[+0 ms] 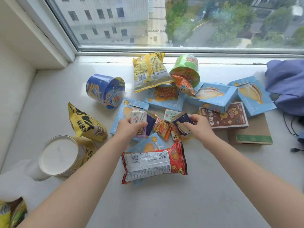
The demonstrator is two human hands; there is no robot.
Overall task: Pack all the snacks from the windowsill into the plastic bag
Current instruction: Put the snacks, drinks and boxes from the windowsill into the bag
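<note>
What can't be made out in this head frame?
Head view only:
- Blurred white shape, lower left: cannot tell whether it is the plastic bag.
- Yellow crinkly packet: cut off by the bottom-left corner.
- Light-blue flat box: mostly covered by the red-and-white foil packet.
- Purple fabric bundle: cut off by the right edge.
- Small white sachets: partly hidden by the left hand.

Light: bright, soft daylight through the window [181, 22] at top.
Shadows: faint, soft on the windowsill [49, 99].
Distortion: wide-angle bending at frame edges.
Blur: lower left corner soft.
</note>
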